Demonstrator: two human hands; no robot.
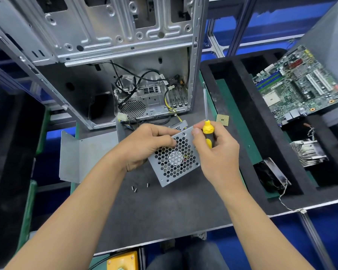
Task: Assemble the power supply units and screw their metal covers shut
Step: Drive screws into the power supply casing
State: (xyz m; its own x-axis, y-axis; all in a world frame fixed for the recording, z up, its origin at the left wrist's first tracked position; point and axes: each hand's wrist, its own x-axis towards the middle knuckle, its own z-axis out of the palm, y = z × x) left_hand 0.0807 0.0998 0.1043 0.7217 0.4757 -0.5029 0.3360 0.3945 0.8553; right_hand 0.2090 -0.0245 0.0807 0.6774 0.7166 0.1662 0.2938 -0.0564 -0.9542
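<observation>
Nearest the camera, a dark grey mat (164,207) carries three loose screws (138,188) just below the power supply unit (175,158). The left hand (144,145) grips the unit's left edge; the right hand (215,151) clasps a yellow-handled screwdriver (207,129). Behind stands an open computer case (109,55), with a motherboard (300,82) in a black foam tray (246,117) to the right.

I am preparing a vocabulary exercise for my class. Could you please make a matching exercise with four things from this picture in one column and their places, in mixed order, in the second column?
Column 1:
1. screwdriver
2. loose screws
3. motherboard
4. power supply unit

Column 2:
A. in the black foam tray, far right
B. held by the left hand
C. on the grey mat, near the unit
D. held by the right hand

Pairs: 1-D, 2-C, 3-A, 4-B
</observation>
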